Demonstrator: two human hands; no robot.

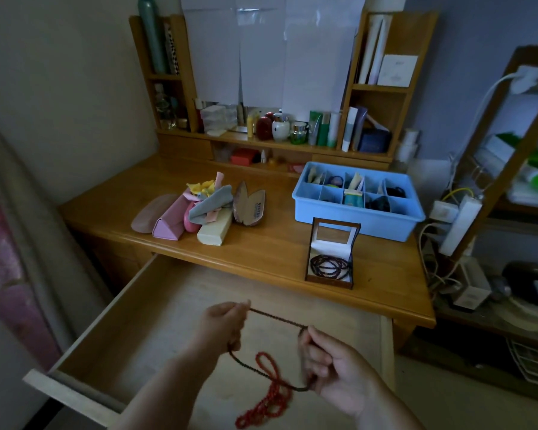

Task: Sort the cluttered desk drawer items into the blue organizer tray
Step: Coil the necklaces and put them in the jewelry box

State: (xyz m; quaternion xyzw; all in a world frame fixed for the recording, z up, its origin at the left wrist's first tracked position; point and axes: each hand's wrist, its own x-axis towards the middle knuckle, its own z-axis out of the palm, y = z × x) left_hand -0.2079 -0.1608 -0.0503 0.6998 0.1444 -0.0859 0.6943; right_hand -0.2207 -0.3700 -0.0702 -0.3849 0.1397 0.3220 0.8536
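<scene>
Head view: both hands (pixel 274 336) pinch a dark bead strand (pixel 277 318) taut above the open drawer (pixel 156 305).

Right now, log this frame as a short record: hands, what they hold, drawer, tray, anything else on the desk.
left hand: left hand pinches one end of a dark bead string
right hand: right hand grips the same string
also hanging: red bead string, looped below the hands
drawer: drawer pulled open, hands above it
tray: blue tray on the desk, several compartments filled
desk extras: open small box with dark beads; glasses cases with cloths piled on them
</scene>
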